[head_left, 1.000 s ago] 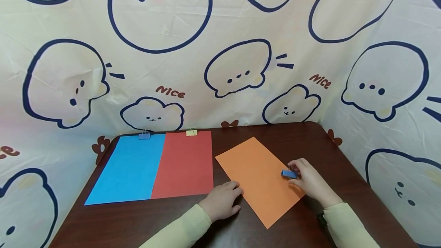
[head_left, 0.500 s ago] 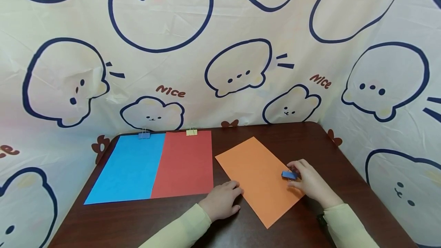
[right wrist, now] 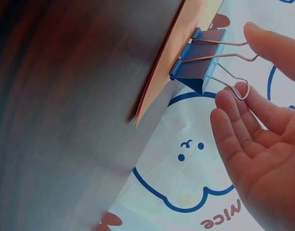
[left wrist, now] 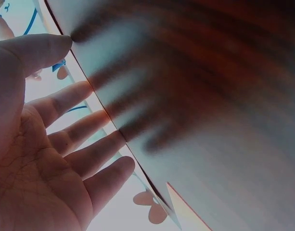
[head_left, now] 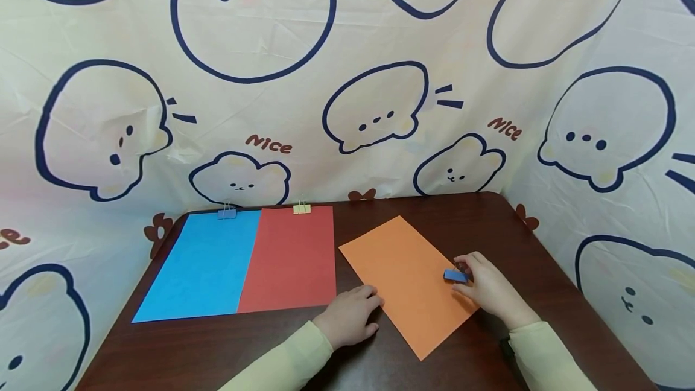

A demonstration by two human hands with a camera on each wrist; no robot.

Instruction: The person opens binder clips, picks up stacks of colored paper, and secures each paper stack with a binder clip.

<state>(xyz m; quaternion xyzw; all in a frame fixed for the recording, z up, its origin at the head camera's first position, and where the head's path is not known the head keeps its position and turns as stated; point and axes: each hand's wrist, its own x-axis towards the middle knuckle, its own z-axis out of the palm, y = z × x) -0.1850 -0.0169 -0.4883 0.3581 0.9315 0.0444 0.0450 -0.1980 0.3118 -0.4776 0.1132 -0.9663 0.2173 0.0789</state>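
Orange paper [head_left: 404, 276] lies slantwise on the dark table. At its left edge rests my left hand [head_left: 347, 317], fingertips at the margin; in the left wrist view that hand [left wrist: 51, 139] has its fingers loosely extended, holding nothing. My right hand [head_left: 491, 291] is at the right edge with a blue binder clip [head_left: 455, 276]. Seen from the right wrist, the clip [right wrist: 200, 55] sits at the paper's edge [right wrist: 159, 79] with its wire handles spread. The thumb [right wrist: 272, 45] meets one handle and the fingertips [right wrist: 226, 103] the other.
A blue sheet [head_left: 201, 267] and a red sheet [head_left: 293, 261] lie side by side on the left of the table [head_left: 260, 349]. A blue-purple binder clip [head_left: 227, 214] and a yellow one [head_left: 301, 209] grip their top edges. A patterned cloth [head_left: 304, 113] hangs behind.
The blue binder clip at the orange paper has tilted and shifted very slightly in my right hand. My left hand and the sheets have stayed in place.
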